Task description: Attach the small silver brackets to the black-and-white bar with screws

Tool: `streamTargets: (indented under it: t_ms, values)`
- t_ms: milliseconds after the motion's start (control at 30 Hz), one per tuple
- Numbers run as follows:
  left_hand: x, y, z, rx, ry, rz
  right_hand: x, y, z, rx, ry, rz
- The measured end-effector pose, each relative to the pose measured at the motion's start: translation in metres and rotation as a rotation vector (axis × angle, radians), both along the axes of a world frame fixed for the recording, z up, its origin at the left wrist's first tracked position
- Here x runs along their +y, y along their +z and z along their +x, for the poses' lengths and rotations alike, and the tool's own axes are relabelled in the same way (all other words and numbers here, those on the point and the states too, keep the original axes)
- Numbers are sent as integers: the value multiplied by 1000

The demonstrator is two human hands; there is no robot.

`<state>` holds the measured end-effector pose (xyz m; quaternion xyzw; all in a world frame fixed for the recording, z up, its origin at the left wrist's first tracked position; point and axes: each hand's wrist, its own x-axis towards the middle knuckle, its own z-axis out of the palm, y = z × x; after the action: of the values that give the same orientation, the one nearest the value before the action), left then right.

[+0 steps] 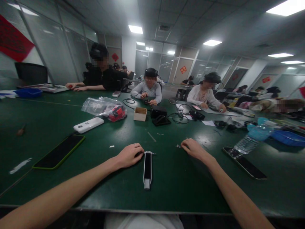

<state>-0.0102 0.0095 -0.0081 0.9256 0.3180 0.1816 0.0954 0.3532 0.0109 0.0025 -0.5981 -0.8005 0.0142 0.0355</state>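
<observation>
A slim white-framed device with a long black face (147,167) lies on the green table in front of me. A thin metal pin sticks out sideways from its far end. My left hand (130,156) rests on the table to the left of it, fingers curled and tips together against that far end; what lies between them is too small to make out. To the right, my right hand (193,149) rests with loosely bent fingers and the thumb apart. Its fingertips are beside some tiny metal pieces (178,146), and no held thing shows.
At left lie a green-edged phone (59,152) and a white handheld case (88,125). Beyond are a clear plastic bag (101,106), a small open box (140,114) and a black box (159,112). At right, a water bottle (247,141) lies by another phone (250,167). Several people sit around.
</observation>
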Motion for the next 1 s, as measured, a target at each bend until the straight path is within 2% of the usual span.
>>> streamTargets:
  t_ms: [133, 367, 567, 667, 767, 900, 1000]
  values:
    - [1, -1, -1, -10, -1, 2, 0, -1, -1, 11, 14, 6]
    - [0, -2, -1, -22, -7, 0, -3, 6, -10, -13, -87, -33]
    - [-1, -1, -1, -4, 8, 7, -7, 7, -17, 131, -59, 107]
    - [-1, 1, -1, 1, 10, 5, -14, 8, -36, 303, -18, 144]
    - [-3, 3, -1, -6, 8, 3, -23, 13, -66, 461, 54, 113]
    - [-4, 4, -1, -4, 11, 3, -30, 23, -107, 516, 179, 42]
    - [-4, 4, -1, 7, 15, 8, -28, 24, -126, 561, 232, 17]
